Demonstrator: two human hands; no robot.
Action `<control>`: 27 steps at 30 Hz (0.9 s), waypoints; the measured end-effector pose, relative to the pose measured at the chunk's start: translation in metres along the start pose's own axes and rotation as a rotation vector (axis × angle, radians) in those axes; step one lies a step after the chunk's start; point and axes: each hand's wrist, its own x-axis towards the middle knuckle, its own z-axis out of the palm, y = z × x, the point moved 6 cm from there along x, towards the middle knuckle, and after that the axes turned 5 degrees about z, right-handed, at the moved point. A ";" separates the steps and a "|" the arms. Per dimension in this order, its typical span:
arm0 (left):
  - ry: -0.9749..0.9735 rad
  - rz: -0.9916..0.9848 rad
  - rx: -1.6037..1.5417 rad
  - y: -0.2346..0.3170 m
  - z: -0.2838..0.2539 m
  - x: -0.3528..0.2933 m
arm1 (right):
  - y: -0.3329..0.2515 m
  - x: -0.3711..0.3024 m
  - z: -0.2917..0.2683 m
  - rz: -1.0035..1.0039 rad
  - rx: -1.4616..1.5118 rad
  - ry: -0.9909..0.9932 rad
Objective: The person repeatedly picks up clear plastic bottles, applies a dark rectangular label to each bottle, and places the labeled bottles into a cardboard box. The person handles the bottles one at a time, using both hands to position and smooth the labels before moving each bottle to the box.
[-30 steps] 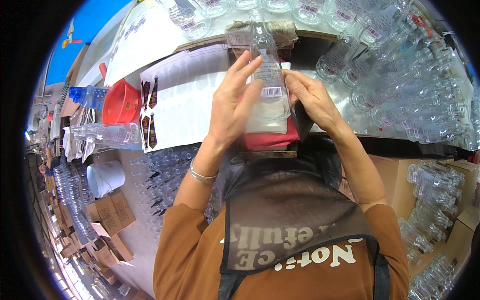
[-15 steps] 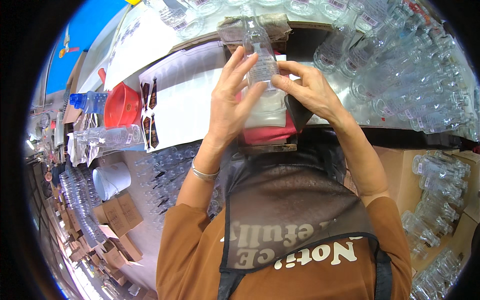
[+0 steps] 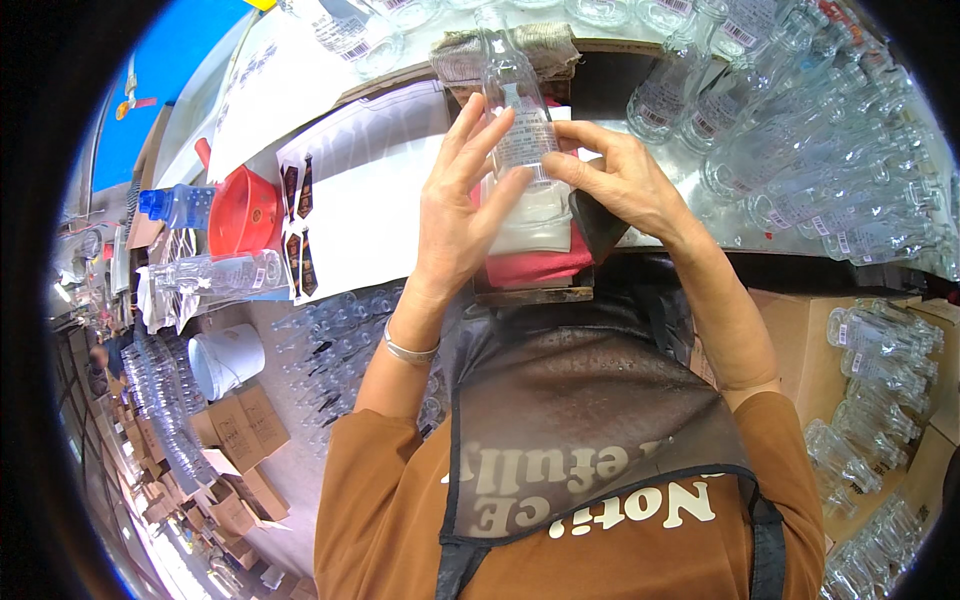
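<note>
A clear glass bottle (image 3: 522,95) lies on a small stand, its neck pointing away from me over a cloth-wrapped rest (image 3: 455,55). Fine print covers the side facing up. My right hand (image 3: 622,185) grips the bottle's right side near its base, the thumb pressed on the printed area. Along the left side is my left hand (image 3: 455,200), open, fingers stretched and apart, their tips at the glass; whether they press on it is unclear. Under the bottle's base sit a white pad (image 3: 535,232) and a red cloth (image 3: 540,268).
White sheets (image 3: 370,190) with dark patterned cut-outs (image 3: 300,245) lie left, beside a red basin (image 3: 245,212) and a blue-capped bottle (image 3: 190,205). Rows of glass bottles (image 3: 800,150) crowd the table at right. A carton (image 3: 790,330) of bottles stands lower right; a white bucket (image 3: 228,360) is lower left.
Almost nothing differs. Both hands keep their places at the bottle, and the view has shifted very slightly.
</note>
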 end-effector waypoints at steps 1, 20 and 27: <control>0.002 0.000 -0.006 0.000 0.000 0.000 | 0.008 0.001 -0.002 0.079 0.047 0.002; 0.020 0.009 0.072 0.006 0.000 0.001 | -0.048 0.025 -0.051 -0.236 -0.019 0.335; 0.050 -0.055 0.006 -0.001 -0.002 -0.007 | -0.070 0.035 -0.050 -0.490 -0.175 0.358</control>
